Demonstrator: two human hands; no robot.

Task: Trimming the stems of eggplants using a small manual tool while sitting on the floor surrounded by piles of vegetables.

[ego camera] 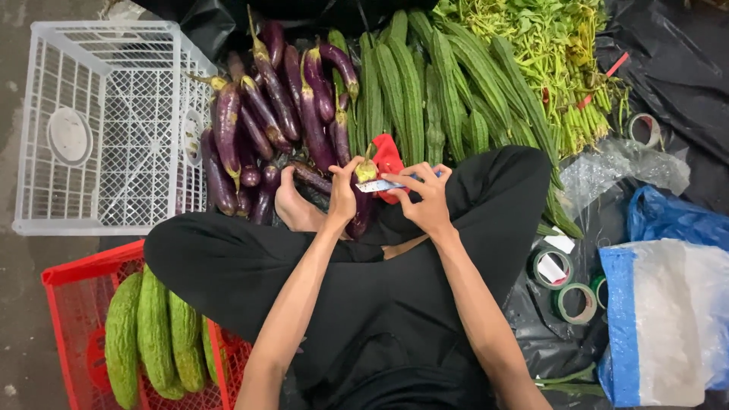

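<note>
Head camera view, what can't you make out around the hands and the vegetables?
- Long purple eggplant in the left hand: body hidden by that hand.
- Pale strip between both hands: too small to identify; right hand covers one end.
- Bumpy green bitter gourds in the red plastic crate: cut off by bottom edge.

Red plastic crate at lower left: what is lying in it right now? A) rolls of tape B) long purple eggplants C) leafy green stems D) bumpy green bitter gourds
D: the red plastic crate holds several bumpy green bitter gourds, while the long purple eggplants lie in a pile beside the white plastic crate, and the rolls of tape lie on the black sheet at the right.
</note>
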